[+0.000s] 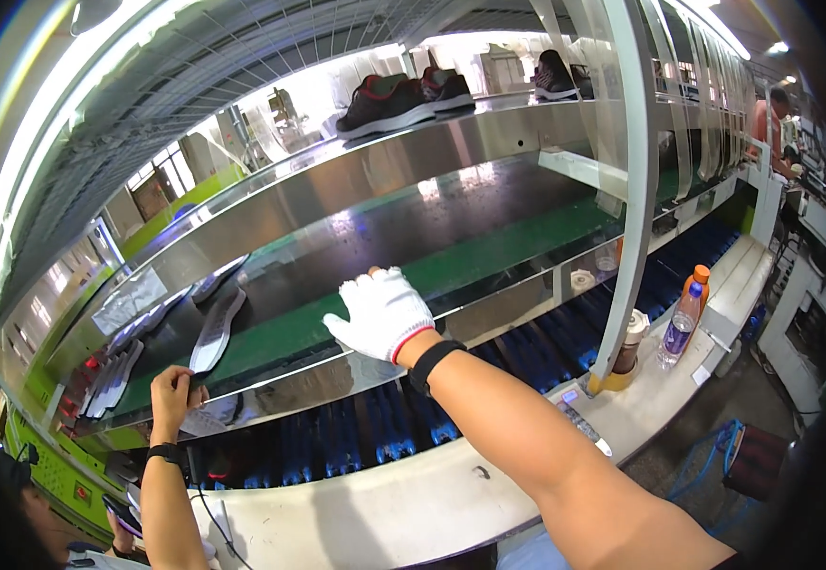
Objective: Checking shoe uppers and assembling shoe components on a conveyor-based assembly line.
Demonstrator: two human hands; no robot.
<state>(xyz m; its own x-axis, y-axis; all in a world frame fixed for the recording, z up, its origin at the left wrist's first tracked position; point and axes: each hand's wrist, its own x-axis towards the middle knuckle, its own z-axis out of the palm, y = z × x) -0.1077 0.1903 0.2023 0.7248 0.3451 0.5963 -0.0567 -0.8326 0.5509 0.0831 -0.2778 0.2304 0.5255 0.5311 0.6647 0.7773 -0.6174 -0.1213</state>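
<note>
My left hand [171, 394], bare with a black band at the wrist, is closed with its fingertips at the near end of a pale shoe sole [215, 332]. That sole slants across the green conveyor belt [489, 266], its far end pointing away. To the right, my right hand [386, 313] wears a white knitted glove with a red cuff edge. Its thumb stands apart from the outstretched fingers, and nothing shows in it above the belt's near metal edge. More pale soles [113, 380] lie in rows at the belt's left end.
Dark sports shoes [389, 103] with red linings stand on the upper metal shelf. A white ledge [356, 518] curves along the near side, bearing bottles [681, 323], a roll of tape [612, 382] and a handheld device [584, 427]. A grey upright post [639, 190] rises at right. Other people are at both sides.
</note>
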